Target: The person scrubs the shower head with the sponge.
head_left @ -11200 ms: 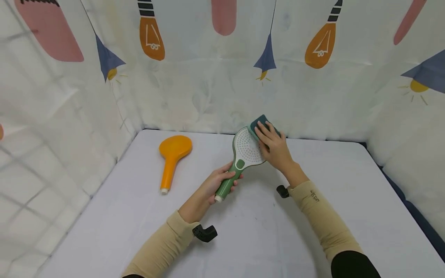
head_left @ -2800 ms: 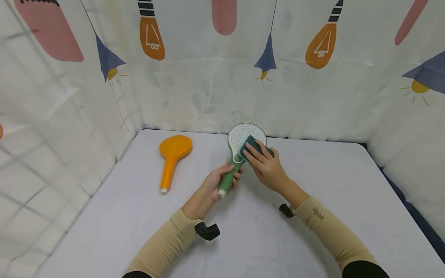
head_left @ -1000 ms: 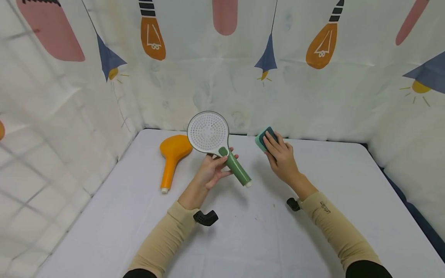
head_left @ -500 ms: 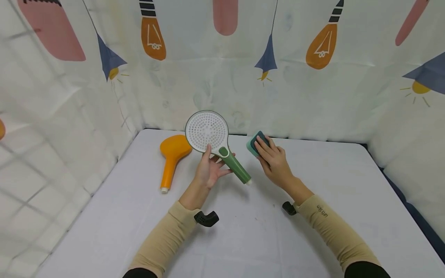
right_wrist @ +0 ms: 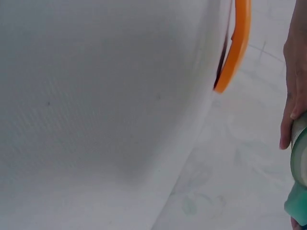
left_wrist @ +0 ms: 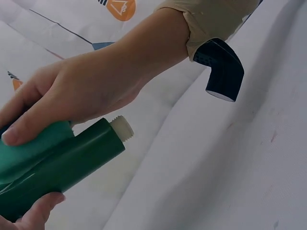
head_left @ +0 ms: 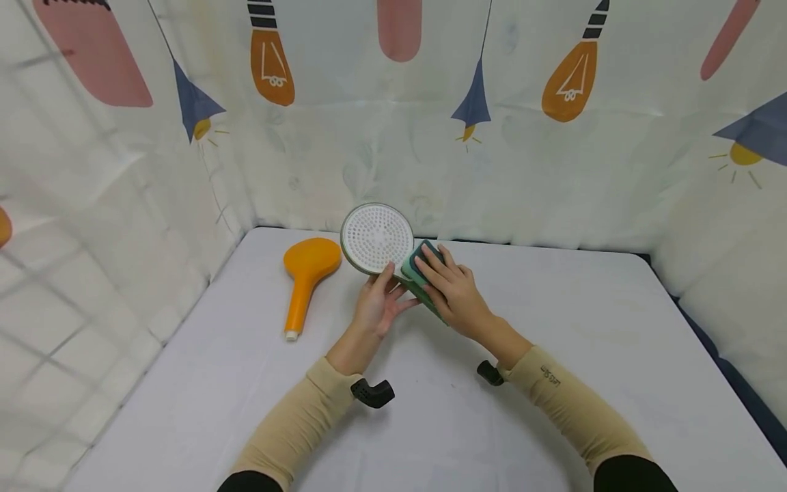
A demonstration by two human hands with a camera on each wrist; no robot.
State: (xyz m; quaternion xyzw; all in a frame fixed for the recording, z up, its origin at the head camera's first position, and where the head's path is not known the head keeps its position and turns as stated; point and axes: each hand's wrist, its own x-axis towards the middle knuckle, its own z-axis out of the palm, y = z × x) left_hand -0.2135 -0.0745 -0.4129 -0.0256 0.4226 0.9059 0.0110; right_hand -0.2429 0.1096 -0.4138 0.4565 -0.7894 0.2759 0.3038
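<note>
A green-handled shower head (head_left: 376,238) with a round white nozzle face is held up in my left hand (head_left: 374,302), whose thumb lies at the neck with the other fingers partly behind it. My right hand (head_left: 460,295) grips a sponge (head_left: 410,268), light green with a dark teal side, and holds it against the handle. The left wrist view shows the sponge (left_wrist: 38,148) lying along the green handle (left_wrist: 76,160), with the white threaded end (left_wrist: 123,128) exposed. In the head view, sponge and right hand hide much of the handle.
An orange shower head (head_left: 311,263) lies face down to the left on the white-covered table (head_left: 406,424). A printed curtain (head_left: 381,150) stands behind and at both sides. Black camera mounts (head_left: 372,393) stick out from the wrists.
The sponge was on the nozzle face earlier. The left hand has since turned the shower head, its handle now pointing right. Over the last second the right hand brought the sponge left onto the handle.
</note>
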